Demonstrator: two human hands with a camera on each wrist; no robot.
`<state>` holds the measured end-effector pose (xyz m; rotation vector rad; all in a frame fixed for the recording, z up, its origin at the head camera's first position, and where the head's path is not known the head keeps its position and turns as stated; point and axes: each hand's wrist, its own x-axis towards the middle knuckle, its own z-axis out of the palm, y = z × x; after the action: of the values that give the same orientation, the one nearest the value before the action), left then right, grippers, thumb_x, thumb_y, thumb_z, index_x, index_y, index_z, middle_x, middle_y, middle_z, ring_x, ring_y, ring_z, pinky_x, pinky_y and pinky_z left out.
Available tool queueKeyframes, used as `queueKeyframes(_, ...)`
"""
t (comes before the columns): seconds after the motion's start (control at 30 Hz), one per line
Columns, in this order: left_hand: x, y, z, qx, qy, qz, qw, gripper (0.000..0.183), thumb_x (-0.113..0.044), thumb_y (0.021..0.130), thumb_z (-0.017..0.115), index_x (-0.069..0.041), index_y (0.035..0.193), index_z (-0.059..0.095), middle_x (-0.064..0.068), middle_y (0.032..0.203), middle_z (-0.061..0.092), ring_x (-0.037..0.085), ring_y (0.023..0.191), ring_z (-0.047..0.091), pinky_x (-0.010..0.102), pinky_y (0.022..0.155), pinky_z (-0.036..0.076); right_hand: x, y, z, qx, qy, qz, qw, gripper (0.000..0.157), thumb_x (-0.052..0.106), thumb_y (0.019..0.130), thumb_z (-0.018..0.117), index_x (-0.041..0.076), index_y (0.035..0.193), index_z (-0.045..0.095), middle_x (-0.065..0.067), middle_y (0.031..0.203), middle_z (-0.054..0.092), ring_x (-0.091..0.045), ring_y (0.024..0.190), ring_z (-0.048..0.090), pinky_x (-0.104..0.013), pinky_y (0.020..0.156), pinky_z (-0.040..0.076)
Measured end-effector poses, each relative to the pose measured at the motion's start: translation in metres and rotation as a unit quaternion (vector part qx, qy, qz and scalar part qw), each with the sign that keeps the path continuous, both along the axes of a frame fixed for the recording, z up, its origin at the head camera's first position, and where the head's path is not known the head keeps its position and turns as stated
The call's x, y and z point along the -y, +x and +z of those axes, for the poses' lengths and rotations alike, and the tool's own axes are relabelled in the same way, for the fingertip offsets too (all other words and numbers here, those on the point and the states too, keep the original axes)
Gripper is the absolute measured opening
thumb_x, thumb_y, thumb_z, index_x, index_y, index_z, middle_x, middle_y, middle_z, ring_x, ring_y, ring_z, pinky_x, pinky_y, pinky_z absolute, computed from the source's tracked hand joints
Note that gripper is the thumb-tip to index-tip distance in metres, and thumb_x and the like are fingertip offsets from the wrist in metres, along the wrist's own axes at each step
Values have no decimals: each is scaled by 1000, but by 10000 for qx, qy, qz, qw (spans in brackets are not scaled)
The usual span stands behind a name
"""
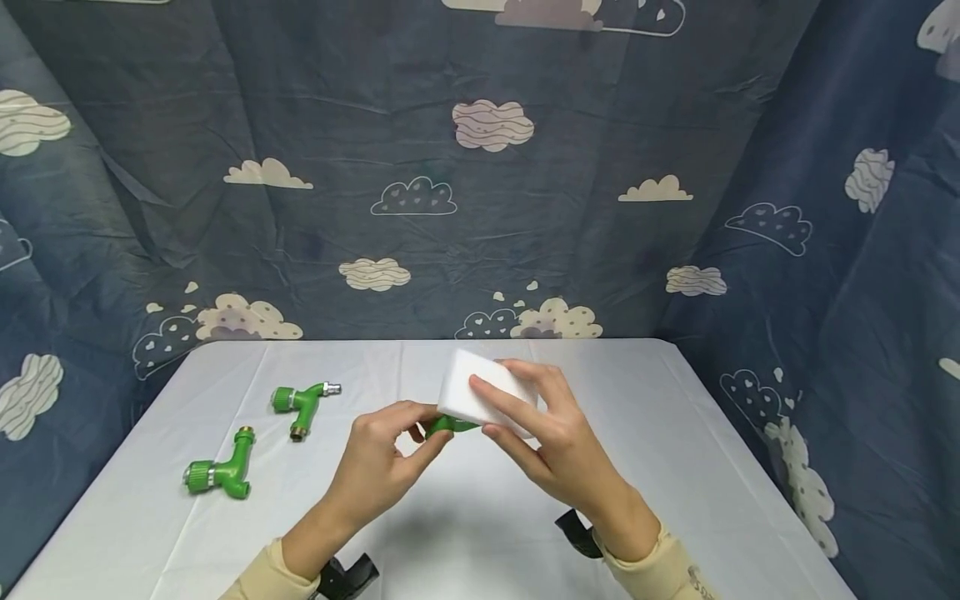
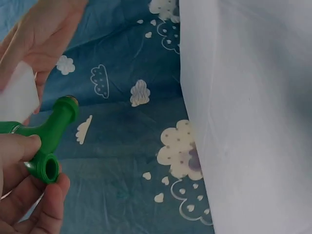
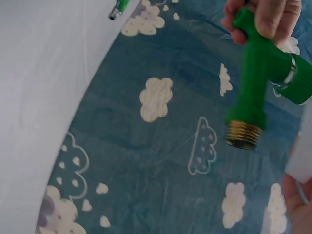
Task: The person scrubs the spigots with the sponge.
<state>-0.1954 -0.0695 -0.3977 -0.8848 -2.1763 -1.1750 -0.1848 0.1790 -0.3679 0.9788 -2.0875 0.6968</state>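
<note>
My left hand [image 1: 382, 454] pinches a green plastic tap [image 3: 254, 78] by its spout end, above the table. The tap's brass threaded end and ribbed green knob show in the right wrist view. In my right hand [image 1: 562, 442] is a white sponge block [image 1: 480, 390], gripped between thumb and fingers. The block overlaps much of the tap in the head view, right by its knob side. In the left wrist view, the tap's open spout [image 2: 50, 168] sits between thumb and fingertips.
Two more green taps lie on the left of the white-covered table [image 1: 600, 517]: one with a silver nozzle [image 1: 302, 407] farther back, one with a brass end [image 1: 221, 473] nearer. A dark blue cloud-patterned curtain [image 1: 570, 233] hangs behind and at both sides.
</note>
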Motion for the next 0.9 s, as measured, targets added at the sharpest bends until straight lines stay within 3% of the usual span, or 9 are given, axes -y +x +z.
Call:
queueKeyframes(0.17,2,-1,-1,-1297,-753,252,9884,23,-1,87,87,-8,107,78,-1,99,79,12,88,73,24,75,63,-2,-2,5,98,370,-66,9992,41,45,113,54,25,146,68,-15,142,61,-30,125,58,-50,95,58)
queueKeyframes(0.27,5,-1,0,-1995,-1240,532,9706,30,1,83,89,-6,109,78,0,100,78,15,92,72,27,78,64,-6,-3,9,950,320,199,9948,39,32,110,64,26,148,66,-9,140,62,-24,121,59,-41,90,60)
queueKeyframes(0.33,7,-1,-1,-2333,-1439,613,9597,32,1,82,90,-5,111,78,0,100,77,16,92,71,27,80,64,-10,-5,11,1705,181,456,9841,44,23,107,68,28,150,64,-4,138,63,-19,119,60,-35,88,61)
queueKeyframes(0.4,8,-1,-2,-2429,-1490,557,9569,31,-1,83,89,-5,112,78,1,100,77,16,92,71,26,80,64,-13,-8,11,2401,-4,703,9682,48,17,106,68,29,152,62,0,136,64,-16,116,62,-30,84,61)
queueKeyframes(0.5,9,0,-4,-2184,-1150,250,9687,32,0,84,88,-6,113,78,1,102,78,16,92,72,25,82,63,-16,-14,5,3027,-350,1026,9469,48,14,109,64,26,155,60,-1,137,66,-15,106,65,-30,82,61)
queueKeyframes(0.6,7,0,-4,-1574,-487,-32,9863,31,2,84,87,-6,112,77,1,103,80,15,91,74,23,82,63,-18,-17,-4,3438,-792,1161,9285,47,13,111,59,22,157,57,-5,141,66,-16,104,64,-31,80,61)
queueKeyframes(0.7,4,-1,-4,-924,122,-97,9956,26,1,86,86,-7,109,79,1,100,81,12,87,76,20,80,63,-17,-18,-11,3744,-1359,1221,9091,45,16,114,53,20,158,55,-4,143,65,-15,110,64,-29,85,60)
queueKeyframes(0.8,-1,-1,-5,-290,596,-94,9978,20,-2,90,85,-7,108,80,2,99,83,10,85,77,20,80,64,-13,-19,-16,3997,-2168,1650,8752,44,18,116,45,14,159,53,0,144,64,-13,118,65,-26,96,58)
queueKeyframes(0.9,-5,0,-7,514,1144,-272,9917,16,-3,93,83,-5,108,80,5,100,83,10,87,78,22,82,65,-7,-20,-20,4087,-3004,2173,8340,43,20,118,38,14,158,53,3,141,65,-14,123,66,-24,106,56)
